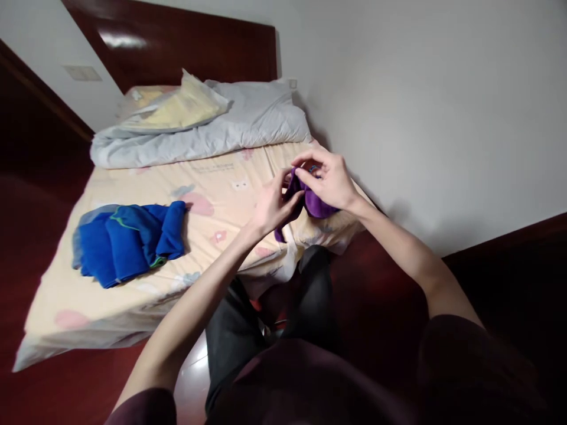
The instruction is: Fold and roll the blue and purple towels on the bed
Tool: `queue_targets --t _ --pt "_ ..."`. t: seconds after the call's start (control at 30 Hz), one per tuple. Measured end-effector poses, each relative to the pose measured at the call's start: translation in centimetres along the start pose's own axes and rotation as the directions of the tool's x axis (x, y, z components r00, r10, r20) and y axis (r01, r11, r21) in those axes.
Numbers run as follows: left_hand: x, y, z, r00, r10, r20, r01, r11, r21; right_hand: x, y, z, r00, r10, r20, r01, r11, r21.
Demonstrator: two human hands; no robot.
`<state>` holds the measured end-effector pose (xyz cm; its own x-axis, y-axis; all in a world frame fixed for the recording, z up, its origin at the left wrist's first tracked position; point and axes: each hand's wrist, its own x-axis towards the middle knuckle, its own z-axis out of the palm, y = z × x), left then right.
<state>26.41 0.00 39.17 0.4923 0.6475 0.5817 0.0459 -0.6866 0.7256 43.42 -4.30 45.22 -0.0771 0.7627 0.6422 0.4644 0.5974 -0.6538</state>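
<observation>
Both hands meet over the right edge of the bed, at a piece of purple cloth (319,206). My left hand (272,203) has its thumb and fingers closed on the near left part, where a darker fold hangs down. My right hand (326,177) pinches the upper edge between thumb and forefinger. A small patch of blue shows behind the right fingers, too little to name. What kind of item the cloth is, I cannot tell. Farther left on the bed lies a bundled blue cloth (128,242) with green edging, touched by neither hand.
A patterned yellow sheet (221,206) covers the bed. Toward the dark wooden headboard (190,47) lie a folded pale quilt (261,115) and a yellowish pillow (190,106). A white wall (420,118) stands to the right. My legs (234,348) are close to the bed's near edge.
</observation>
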Motion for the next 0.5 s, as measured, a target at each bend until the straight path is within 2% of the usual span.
queue_targets --t 0.07,0.13,0.23,0.3,0.4,0.5 --pt "-0.8 0.8 -0.8 0.999 -0.038 0.038 0.038 0.999 -0.009 -1.4 -0.6 0.3 1.0 0.017 0.022 -0.018 0.998 0.061" --pt "-2.1 1.3 -1.9 0.995 -0.104 0.01 0.103 0.994 0.029 -3.9 0.3 0.9 0.999 0.05 -0.004 -0.049 0.992 0.116" --pt "-4.7 1.1 -4.0 0.967 -0.187 -0.173 0.202 0.976 0.079 -10.3 3.3 3.1 0.983 0.159 -0.089 -0.149 0.982 0.114" --pt "-6.7 0.4 -5.3 0.935 -0.214 -0.283 0.242 0.968 0.065 -15.4 5.9 5.7 0.958 0.257 -0.124 -0.26 0.966 -0.007" --pt "-9.8 -0.6 -6.8 0.899 -0.288 -0.33 0.315 0.948 0.032 -21.7 9.5 10.2 0.889 0.434 -0.144 -0.457 0.849 -0.264" --pt "-12.4 -0.5 -7.6 0.868 -0.366 -0.336 0.398 0.917 0.027 -24.2 12.4 14.3 0.787 0.606 -0.112 -0.597 0.705 -0.383"
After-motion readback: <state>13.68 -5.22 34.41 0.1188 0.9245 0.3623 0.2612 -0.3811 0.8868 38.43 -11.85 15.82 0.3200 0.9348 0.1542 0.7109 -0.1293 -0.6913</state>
